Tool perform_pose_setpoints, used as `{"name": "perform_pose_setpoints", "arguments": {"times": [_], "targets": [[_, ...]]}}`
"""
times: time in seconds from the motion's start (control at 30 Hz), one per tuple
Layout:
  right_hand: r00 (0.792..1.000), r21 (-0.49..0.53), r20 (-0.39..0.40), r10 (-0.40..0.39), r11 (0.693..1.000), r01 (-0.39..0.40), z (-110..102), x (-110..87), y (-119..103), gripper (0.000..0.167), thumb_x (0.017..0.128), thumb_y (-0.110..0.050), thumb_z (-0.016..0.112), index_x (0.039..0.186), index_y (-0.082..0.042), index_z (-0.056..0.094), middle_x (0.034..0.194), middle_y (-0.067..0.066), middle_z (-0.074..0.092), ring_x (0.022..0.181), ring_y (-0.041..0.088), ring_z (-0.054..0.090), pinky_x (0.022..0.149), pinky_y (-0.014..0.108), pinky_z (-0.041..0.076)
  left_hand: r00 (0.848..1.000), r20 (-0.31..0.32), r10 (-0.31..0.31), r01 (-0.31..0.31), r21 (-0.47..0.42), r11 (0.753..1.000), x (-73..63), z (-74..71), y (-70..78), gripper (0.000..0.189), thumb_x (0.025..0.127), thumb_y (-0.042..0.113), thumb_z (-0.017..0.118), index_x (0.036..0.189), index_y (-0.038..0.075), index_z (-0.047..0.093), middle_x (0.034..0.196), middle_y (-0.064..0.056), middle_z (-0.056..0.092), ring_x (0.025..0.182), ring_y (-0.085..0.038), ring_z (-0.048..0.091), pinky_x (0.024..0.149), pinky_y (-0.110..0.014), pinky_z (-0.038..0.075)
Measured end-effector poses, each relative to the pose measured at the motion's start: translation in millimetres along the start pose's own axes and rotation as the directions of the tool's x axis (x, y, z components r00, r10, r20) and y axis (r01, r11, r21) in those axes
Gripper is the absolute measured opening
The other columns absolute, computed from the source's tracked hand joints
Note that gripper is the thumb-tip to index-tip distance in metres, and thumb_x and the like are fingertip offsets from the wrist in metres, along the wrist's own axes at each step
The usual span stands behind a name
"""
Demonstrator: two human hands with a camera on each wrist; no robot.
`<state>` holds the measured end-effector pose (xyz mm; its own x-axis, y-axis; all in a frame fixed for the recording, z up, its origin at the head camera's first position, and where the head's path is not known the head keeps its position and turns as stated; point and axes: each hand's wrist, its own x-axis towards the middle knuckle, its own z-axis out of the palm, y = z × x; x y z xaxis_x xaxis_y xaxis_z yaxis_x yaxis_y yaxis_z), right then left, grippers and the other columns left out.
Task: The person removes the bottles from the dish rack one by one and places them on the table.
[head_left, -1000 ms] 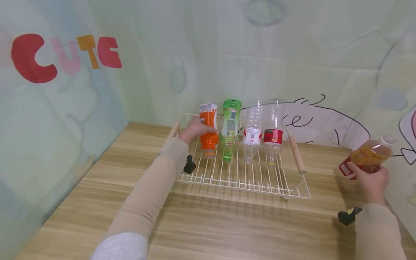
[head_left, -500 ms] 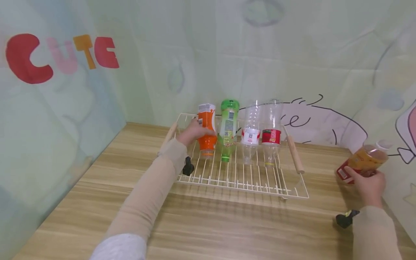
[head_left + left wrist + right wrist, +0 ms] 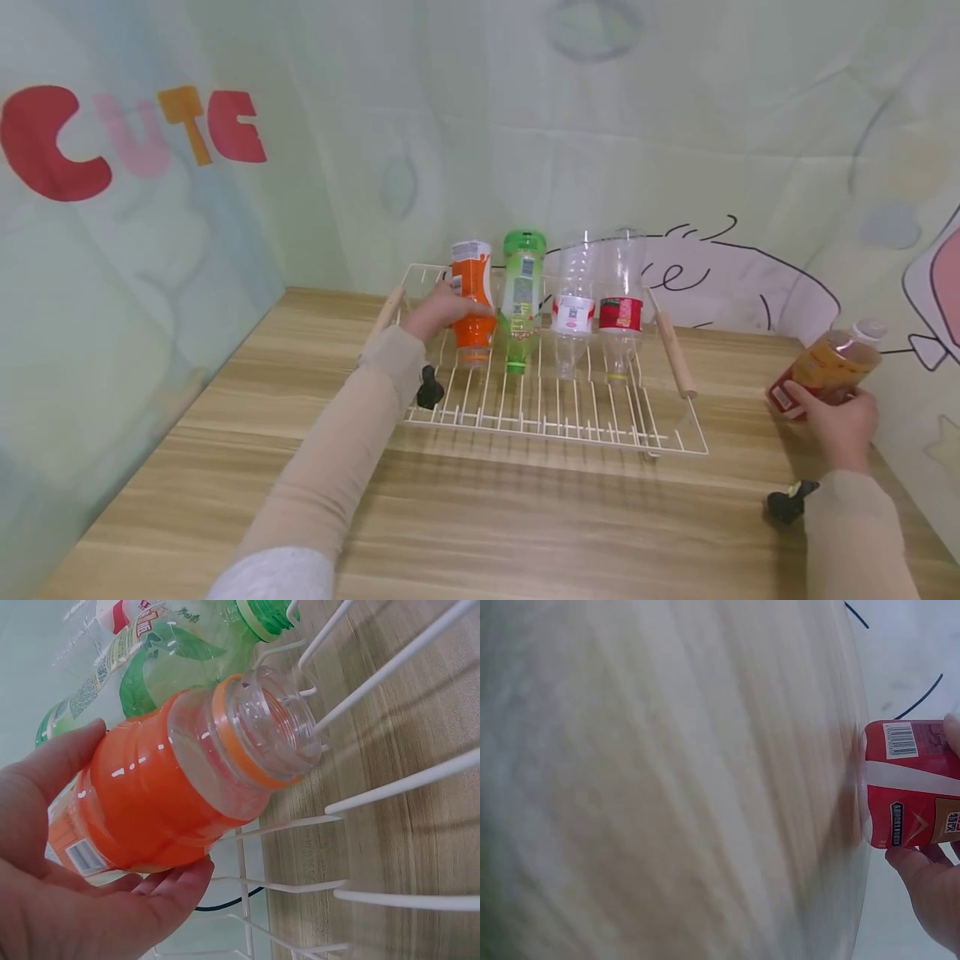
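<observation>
My left hand grips an orange bottle that leans neck-down on a white wire rack. In the left wrist view its capless mouth points at the rack's wires, the thumb on one side and fingers on the other. Right of it a green bottle and two clear bottles, one with a white label and one with a red label, stand upside down in the rack. At the far right my right hand holds a red and orange bottle, tilted with its white cap up and right.
Wooden handles flank the rack on both sides. The rack stands on a wood-grain table, near a wall covered by a printed cloth. A black wrist device shows by the right sleeve.
The whole head view has drifted slightly left. Both hands keep their holds, and the bottles in the rack stay in place.
</observation>
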<state>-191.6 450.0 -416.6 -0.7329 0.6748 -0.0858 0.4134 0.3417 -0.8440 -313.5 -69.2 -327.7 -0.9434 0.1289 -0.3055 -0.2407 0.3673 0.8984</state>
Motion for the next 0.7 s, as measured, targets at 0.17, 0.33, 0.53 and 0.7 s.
{"name": "perform_pose_setpoints", "arguments": {"times": [0.17,0.33,0.53,0.7], "targets": [[1.0,-0.007,-0.003,0.004,1.0,-0.004,0.1,-2.0,-2.5,0.095,0.088,-0.045,0.061,0.149,0.005,0.008,0.154,0.028,0.017,0.142,0.04,0.02,0.117,0.048,0.017,1.0,0.003,-0.003,0.003,0.0,1.0,-2.8,0.1,1.4,0.071,0.083,0.018,0.075,0.138,0.002,0.033,0.127,-0.014,0.053,0.111,-0.029,0.055,0.101,-0.043,0.044],[1.0,-0.006,0.026,0.016,1.0,-0.016,0.4,-1.3,-4.2,0.097,0.089,-0.046,0.06,0.15,0.005,0.004,0.156,0.028,0.012,0.144,0.039,0.015,0.117,0.049,0.015,1.0,0.0,0.008,-0.008,-0.02,1.0,-4.2,-0.4,1.9,0.072,0.083,0.016,0.075,0.139,0.002,0.032,0.128,-0.015,0.052,0.111,-0.03,0.055,0.101,-0.043,0.044],[0.999,0.005,0.039,0.015,1.0,-0.015,-0.9,-1.5,-2.7,0.1,0.088,-0.046,0.062,0.151,0.003,0.003,0.157,0.026,0.01,0.145,0.038,0.014,0.118,0.048,0.014,0.999,-0.008,0.031,-0.032,-0.026,0.999,-4.3,-0.6,2.5,0.074,0.082,0.016,0.075,0.14,0.001,0.032,0.129,-0.015,0.052,0.111,-0.03,0.054,0.102,-0.042,0.044],[0.999,0.037,0.035,0.029,0.999,-0.03,-6.7,-3.7,-8.3,0.101,0.087,-0.049,0.062,0.152,-0.002,-0.001,0.158,0.022,0.009,0.144,0.035,0.015,0.118,0.047,0.017,0.997,-0.002,0.073,-0.073,-0.032,0.997,-5.7,-2.1,4.3,0.064,0.082,0.016,0.074,0.135,0.003,0.04,0.125,-0.014,0.055,0.109,-0.029,0.056,0.101,-0.043,0.044]]}}
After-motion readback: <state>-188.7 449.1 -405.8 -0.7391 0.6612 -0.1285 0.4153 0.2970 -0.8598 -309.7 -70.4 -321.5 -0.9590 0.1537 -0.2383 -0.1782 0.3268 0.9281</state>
